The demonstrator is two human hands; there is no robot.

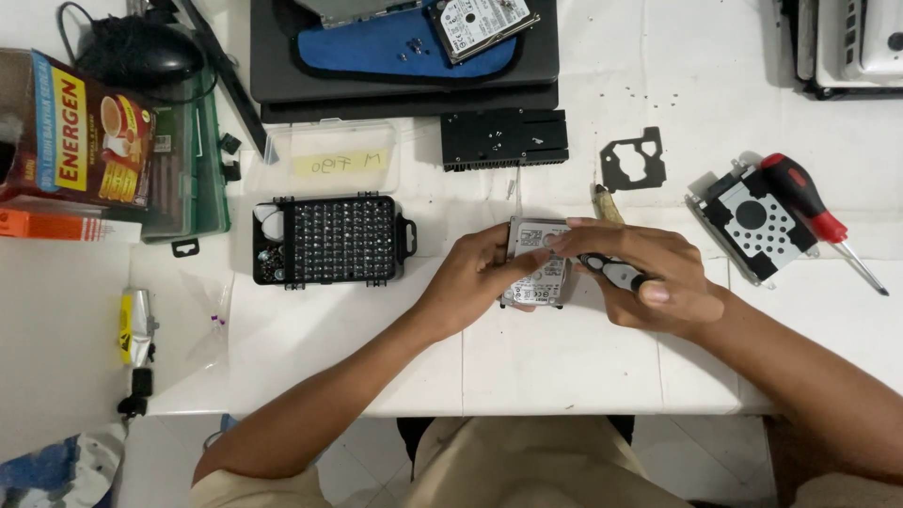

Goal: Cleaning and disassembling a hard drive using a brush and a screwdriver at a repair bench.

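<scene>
Here the left hand (475, 273) grips a small silver hard drive (536, 268) by its left edge, fingers curled around it, holding it flat just above the white desk (564, 362) near the front middle. The right hand (649, 273) is closed around a slim black-and-silver screwdriver (616, 273), with its fingertips resting on the top of the drive; the tool's tip is hidden under the fingers. Just behind the right hand a small brownish tool tip (609, 204) pokes out, and beyond it lies a flat black gasket-shaped plate (633, 160). To the right sit a metal drive bracket (755, 221) and a red-handled screwdriver (814, 209), its handle lying partly over the bracket. To the left of the hands stands a black case of screwdriver bits (334, 240), with a clear plastic lid (329, 158) behind it. Farther back is a black finned block (503, 138), then a dark laptop (404, 89) carrying a blue pouch (376, 52) and a second hard drive (484, 23). At the far left stand a printed carton (80, 132) and a black mouse (141, 52).
</scene>
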